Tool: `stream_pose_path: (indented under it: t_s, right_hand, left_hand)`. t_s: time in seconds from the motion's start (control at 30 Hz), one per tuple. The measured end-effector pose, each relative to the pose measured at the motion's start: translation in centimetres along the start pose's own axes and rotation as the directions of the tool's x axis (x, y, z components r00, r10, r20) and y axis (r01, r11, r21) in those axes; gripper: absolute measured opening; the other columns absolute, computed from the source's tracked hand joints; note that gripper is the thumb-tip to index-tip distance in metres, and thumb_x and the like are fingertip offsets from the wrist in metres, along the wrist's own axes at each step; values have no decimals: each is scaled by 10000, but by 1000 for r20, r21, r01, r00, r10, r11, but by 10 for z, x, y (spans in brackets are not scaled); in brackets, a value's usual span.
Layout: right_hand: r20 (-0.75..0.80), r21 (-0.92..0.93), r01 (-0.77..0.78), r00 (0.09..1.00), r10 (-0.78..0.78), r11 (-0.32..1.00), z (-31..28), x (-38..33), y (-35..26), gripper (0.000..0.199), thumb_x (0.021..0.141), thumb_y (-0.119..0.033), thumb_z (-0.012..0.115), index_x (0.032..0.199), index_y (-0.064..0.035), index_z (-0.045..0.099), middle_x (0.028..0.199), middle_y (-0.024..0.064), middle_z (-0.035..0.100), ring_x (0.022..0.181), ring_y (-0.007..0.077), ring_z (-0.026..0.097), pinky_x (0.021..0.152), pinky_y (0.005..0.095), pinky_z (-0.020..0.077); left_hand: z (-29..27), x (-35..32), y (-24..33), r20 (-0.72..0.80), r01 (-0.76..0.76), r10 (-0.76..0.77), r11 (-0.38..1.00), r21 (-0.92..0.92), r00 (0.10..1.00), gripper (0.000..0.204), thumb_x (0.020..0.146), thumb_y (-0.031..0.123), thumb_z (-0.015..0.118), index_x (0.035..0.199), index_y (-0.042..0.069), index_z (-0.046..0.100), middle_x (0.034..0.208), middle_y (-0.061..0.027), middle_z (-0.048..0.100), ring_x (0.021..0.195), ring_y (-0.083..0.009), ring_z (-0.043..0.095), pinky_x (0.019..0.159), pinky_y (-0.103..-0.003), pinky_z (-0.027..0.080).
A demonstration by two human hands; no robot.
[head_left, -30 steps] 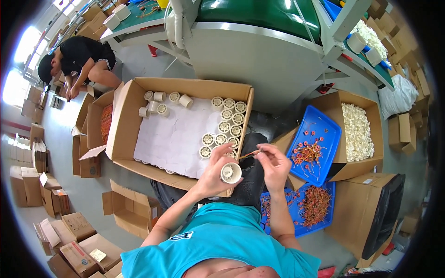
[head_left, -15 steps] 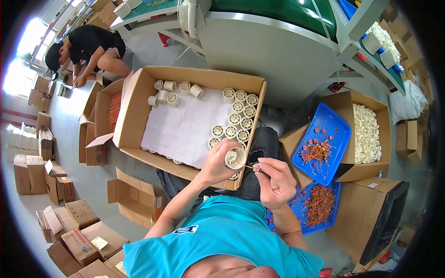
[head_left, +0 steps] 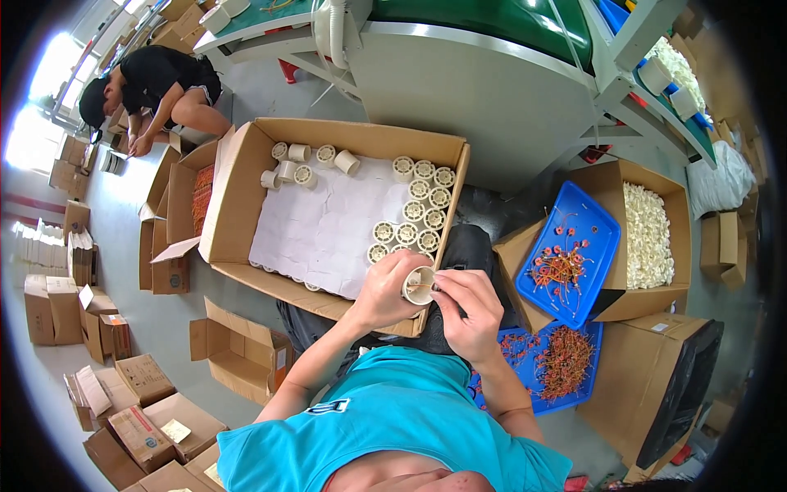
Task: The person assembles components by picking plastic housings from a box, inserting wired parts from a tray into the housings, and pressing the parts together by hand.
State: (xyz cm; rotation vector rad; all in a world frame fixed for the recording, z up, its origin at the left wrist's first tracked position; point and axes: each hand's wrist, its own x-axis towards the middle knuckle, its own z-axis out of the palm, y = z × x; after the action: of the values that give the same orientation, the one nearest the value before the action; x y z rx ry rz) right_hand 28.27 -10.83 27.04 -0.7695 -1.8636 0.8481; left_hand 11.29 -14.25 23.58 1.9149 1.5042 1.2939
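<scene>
My left hand is wrapped around a white plastic cup-shaped part, its round opening turned toward me. At that opening, the thumb and fingers of my right hand pinch the end of a thin orange wire, which runs inside the cup. The small piece at the wire's end is mostly hidden by my fingertips. Just beyond my hands lies an open carton over my lap. White cylindrical parts stand in rows along its right side, on a white paper sheet; several more are at its far left.
To my right, a blue tray holds loose orange wires with red ends, beside a carton of small white pieces. A lower blue tray carries a heap of wires. A person crouches far left. Cartons stand at left.
My right hand has moved left and up to the cup's rim, bringing the wire's end close to the opening. The cup has shifted slightly right in my left hand.
</scene>
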Motion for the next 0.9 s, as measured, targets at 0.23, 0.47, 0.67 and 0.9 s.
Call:
stream_pose_path:
  t_s: [0.23, 0.47, 0.67, 0.9]
  right_hand:
    - [164, -109, -7, 986, 25, 994, 3, 13, 0, 283, 655, 56, 739, 931, 3, 708, 1086, 142, 617, 980, 324, 599, 824, 402, 512]
    - [284, -56, -44, 957, 58, 997, -3, 17, 3, 228, 669, 32, 733, 892, -9, 710, 1081, 119, 625, 963, 295, 628, 816, 386, 527]
    - [224, -100, -175, 955, 194, 979, 0, 9, -2, 202, 698, 2, 739, 898, -23, 725, 1051, 113, 631, 949, 290, 630, 805, 385, 530]
    - [221, -62, -192, 954, 201, 979, 1, 7, 2, 198, 705, 0, 731, 901, -25, 735, 1031, 114, 630, 933, 290, 628, 786, 380, 525]
  left_hand:
    - [1, 5, 6, 73, -25, 19, 996, 81, 997, 490, 602, 91, 806, 1034, 53, 580, 914, -110, 649, 837, -326, 649, 711, -407, 510]
    - [-1, 4, 14, 112, 4, -6, 1000, 20, 994, 475, 604, 63, 791, 1028, 42, 577, 906, -117, 644, 823, -332, 644, 698, -409, 517]
    - [1, 5, 9, 112, -37, 36, 999, 6, 993, 486, 607, 42, 792, 1037, 36, 568, 913, -128, 637, 816, -338, 638, 699, -412, 519]
    - [4, 2, 7, 121, 0, 9, 997, -74, 993, 514, 607, 28, 797, 1059, 31, 554, 903, -137, 619, 818, -351, 628, 700, -425, 511]
